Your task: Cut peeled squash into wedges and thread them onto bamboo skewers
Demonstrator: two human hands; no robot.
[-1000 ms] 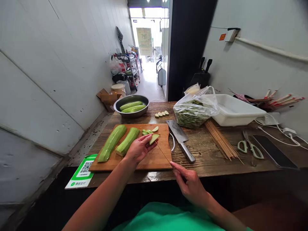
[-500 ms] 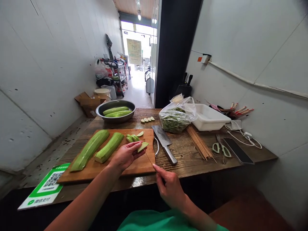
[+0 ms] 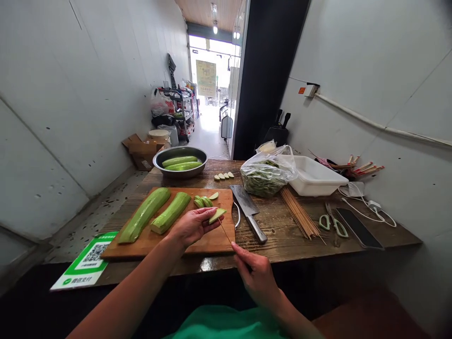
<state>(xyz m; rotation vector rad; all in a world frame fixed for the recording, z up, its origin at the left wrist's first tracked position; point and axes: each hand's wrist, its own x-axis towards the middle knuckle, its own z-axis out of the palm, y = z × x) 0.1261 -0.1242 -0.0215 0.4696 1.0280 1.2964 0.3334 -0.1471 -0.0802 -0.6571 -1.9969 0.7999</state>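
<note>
View: we've swung slightly left
Left hand [image 3: 194,226]: we're pinching a green slice [image 3: 218,215]
Right hand [image 3: 257,272]: we're gripping the skewer [image 3: 226,231]

Between the left hand [image 3: 192,227] and the right hand [image 3: 257,268], the stick [image 3: 226,233] is thin wood; the slice [image 3: 216,215] at the left fingertips has a smooth, pale cut face. Below that grip, the board [image 3: 208,244] is smooth wood with a soft sheen. Beyond it, the bowl [image 3: 181,173] looks like grey metal. To its right, the knife [image 3: 245,201] has a dull metal blade and shiny handle; farther right, the bag [image 3: 266,176] is crinkled, glossy clear plastic, the tub [image 3: 318,189] smooth white plastic. The table [image 3: 278,230] is grained, glossy wood.
</note>
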